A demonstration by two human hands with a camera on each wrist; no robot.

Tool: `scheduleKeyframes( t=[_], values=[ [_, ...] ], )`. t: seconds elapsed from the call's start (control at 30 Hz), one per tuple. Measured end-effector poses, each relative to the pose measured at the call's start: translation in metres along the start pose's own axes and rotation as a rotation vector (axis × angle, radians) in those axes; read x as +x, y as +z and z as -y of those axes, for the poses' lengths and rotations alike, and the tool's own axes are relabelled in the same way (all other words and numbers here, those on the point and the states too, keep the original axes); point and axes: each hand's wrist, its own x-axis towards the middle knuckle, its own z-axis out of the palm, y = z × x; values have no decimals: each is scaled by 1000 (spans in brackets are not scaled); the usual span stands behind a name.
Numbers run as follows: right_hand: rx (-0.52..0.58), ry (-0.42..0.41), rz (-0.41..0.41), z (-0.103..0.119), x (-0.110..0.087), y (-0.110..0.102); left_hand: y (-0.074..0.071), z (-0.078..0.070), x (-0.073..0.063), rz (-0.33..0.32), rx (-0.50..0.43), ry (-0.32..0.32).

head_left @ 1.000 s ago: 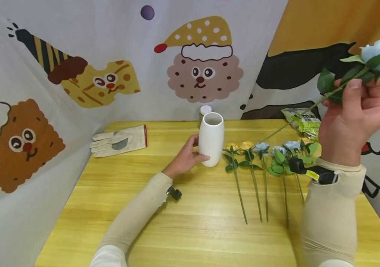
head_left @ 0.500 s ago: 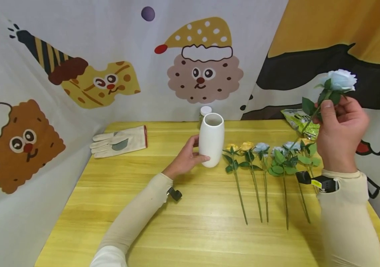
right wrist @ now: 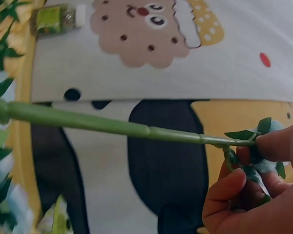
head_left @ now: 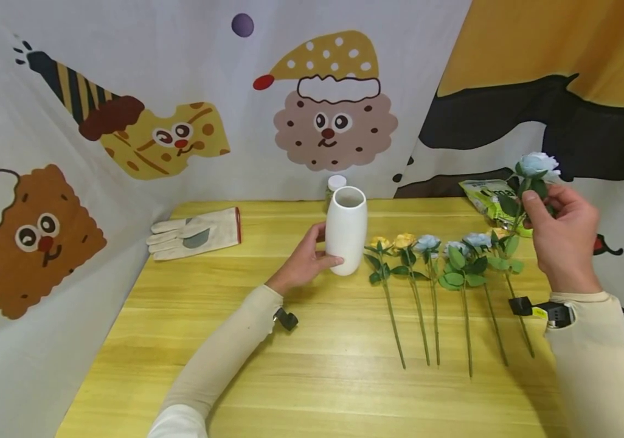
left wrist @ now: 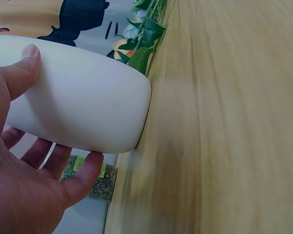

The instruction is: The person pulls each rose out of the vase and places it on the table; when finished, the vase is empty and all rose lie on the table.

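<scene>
A white vase [head_left: 346,234] stands upright on the wooden table, its mouth uncovered. My left hand [head_left: 303,258] grips its lower part; in the left wrist view the thumb lies on one side of the vase [left wrist: 88,92] and the fingers on the other. At the right, my right hand [head_left: 569,237] pinches an artificial pale blue rose [head_left: 537,165] just below its bloom, above the table. The right wrist view shows its long green stem [right wrist: 107,126] running away from the fingertips, with the bloom partly hidden by the hand.
Several yellow roses [head_left: 404,240] and blue roses [head_left: 427,243] lie in a row right of the vase, stems toward me. A white-capped jar [head_left: 336,182] stands behind the vase. A work glove [head_left: 197,234] lies left; a green packet [head_left: 484,198] lies back right. Printed cloth backs the table.
My right hand has come down with the blue rose, the bloom moving left and lower and its stem turning steeper. My left hand and the vase have stayed in place.
</scene>
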Motion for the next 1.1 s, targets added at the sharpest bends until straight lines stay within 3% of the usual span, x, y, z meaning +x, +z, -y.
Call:
scheduleKeyframes(
  t=[0.13, 0.5, 0.63, 1.1],
  values=[
    [-222, 20, 27, -13, 3, -14, 1, 1, -1, 2, -7, -3],
    [-607, 2, 182, -56, 15, -57, 0, -1, 1, 0, -6, 6],
    [-752, 32, 245, -72, 23, -70, -1, -1, 1, -1, -5, 2],
    [-870, 131, 384, -127, 57, -100, -1, 2, 1, -2, -13, -7]
  ],
)
